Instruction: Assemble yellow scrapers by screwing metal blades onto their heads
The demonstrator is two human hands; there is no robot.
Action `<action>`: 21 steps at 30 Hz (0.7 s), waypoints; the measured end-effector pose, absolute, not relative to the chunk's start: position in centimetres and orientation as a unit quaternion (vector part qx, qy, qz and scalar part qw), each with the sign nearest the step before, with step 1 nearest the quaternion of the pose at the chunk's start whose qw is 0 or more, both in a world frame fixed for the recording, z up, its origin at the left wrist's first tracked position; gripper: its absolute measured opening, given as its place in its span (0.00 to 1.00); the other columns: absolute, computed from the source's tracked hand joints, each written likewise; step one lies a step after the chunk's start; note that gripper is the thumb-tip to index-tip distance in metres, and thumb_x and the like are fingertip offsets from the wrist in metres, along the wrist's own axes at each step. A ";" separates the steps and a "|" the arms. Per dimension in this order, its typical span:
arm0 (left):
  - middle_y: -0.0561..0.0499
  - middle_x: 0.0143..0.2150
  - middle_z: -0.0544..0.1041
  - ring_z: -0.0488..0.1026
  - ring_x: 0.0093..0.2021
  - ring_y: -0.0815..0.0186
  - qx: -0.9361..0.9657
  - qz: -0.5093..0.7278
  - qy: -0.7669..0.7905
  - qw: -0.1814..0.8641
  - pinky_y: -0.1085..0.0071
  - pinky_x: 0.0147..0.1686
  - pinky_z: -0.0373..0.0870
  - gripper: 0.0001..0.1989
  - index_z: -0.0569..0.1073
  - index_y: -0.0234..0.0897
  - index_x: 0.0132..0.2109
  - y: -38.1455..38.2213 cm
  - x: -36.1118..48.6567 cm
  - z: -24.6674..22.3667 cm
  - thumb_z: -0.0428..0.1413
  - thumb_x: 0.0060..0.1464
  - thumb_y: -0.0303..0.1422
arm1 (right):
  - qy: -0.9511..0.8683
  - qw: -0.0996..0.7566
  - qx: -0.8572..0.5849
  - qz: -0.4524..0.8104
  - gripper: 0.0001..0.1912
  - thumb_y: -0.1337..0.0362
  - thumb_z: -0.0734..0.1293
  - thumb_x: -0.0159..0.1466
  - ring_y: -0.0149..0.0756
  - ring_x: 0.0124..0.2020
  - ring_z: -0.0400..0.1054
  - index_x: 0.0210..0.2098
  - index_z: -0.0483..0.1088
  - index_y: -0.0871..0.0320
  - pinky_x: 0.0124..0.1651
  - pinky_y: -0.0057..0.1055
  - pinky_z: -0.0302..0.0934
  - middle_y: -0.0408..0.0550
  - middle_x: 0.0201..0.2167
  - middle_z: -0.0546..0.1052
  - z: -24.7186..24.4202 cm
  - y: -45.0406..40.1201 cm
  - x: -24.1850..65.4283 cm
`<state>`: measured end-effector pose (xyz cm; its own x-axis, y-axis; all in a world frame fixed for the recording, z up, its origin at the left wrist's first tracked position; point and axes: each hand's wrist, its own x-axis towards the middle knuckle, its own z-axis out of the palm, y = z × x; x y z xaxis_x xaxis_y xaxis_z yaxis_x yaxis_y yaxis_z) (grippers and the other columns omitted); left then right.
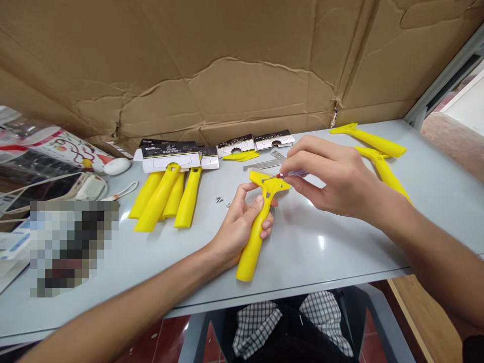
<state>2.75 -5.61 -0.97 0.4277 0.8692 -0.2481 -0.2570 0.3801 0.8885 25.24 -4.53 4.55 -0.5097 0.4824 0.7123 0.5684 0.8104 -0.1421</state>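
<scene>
The scraper (252, 252), glossy and plain yellow, is held slantwise over the near part of the grey table (321, 257); its smooth handle becomes thicker toward the rounded lower end, and its neck divides into two arms under a wide flat head with small metal screws. The fingers of the left hand (240, 222) are closed around the upper handle, while the right hand (327, 176) pinches a thin screwdriver (280, 176) between thumb and fingers, its tip at the head's left screw.
</scene>
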 end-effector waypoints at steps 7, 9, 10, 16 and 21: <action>0.53 0.39 0.75 0.67 0.24 0.75 0.413 0.378 0.364 0.744 0.78 0.22 0.64 0.12 0.61 0.46 0.54 -5.6 2.7 -0.8 0.56 0.71 0.35 | -0.874 0.344 -0.339 -0.048 0.08 0.72 0.61 0.71 0.39 0.40 0.72 0.43 0.69 0.54 0.41 0.36 0.66 0.49 0.42 0.74 4.9 -4.8 25.2; 0.53 0.39 0.76 0.67 0.24 0.75 0.414 0.377 0.364 0.744 0.78 0.22 0.64 0.12 0.61 0.46 0.54 -5.6 2.7 -0.8 0.57 0.71 0.35 | -0.871 0.328 -0.365 -0.041 0.08 0.71 0.61 0.71 0.40 0.40 0.72 0.44 0.70 0.54 0.42 0.37 0.66 0.50 0.42 0.75 5.3 -5.0 25.2; 0.52 0.40 0.76 0.67 0.24 0.75 0.413 0.377 0.365 0.744 0.78 0.22 0.64 0.11 0.61 0.46 0.54 -5.6 2.7 -0.8 0.56 0.71 0.35 | -0.868 0.325 -0.373 -0.041 0.07 0.70 0.62 0.71 0.40 0.40 0.72 0.44 0.70 0.54 0.42 0.37 0.66 0.50 0.41 0.76 5.4 -5.0 25.2; 0.50 0.42 0.77 0.66 0.24 0.75 0.407 0.377 0.372 0.744 0.79 0.22 0.63 0.11 0.61 0.45 0.54 -5.6 2.8 -0.8 0.56 0.71 0.34 | -0.853 0.315 -0.414 -0.049 0.06 0.66 0.63 0.72 0.39 0.33 0.71 0.41 0.72 0.55 0.37 0.36 0.62 0.48 0.34 0.78 5.2 -4.8 25.5; 0.50 0.42 0.77 0.66 0.24 0.75 0.404 0.383 0.370 0.743 0.79 0.22 0.63 0.11 0.61 0.46 0.54 -5.7 2.7 -0.8 0.57 0.71 0.34 | -0.861 0.302 -0.410 -0.023 0.05 0.65 0.65 0.69 0.39 0.33 0.72 0.41 0.73 0.53 0.37 0.36 0.62 0.47 0.35 0.79 5.6 -5.0 26.0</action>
<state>2.73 -5.65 -0.77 0.4319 0.8691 -0.2412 -0.2706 0.3800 0.8845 25.97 -4.98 5.59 -0.4823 0.6911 0.5383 0.7191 0.6632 -0.2072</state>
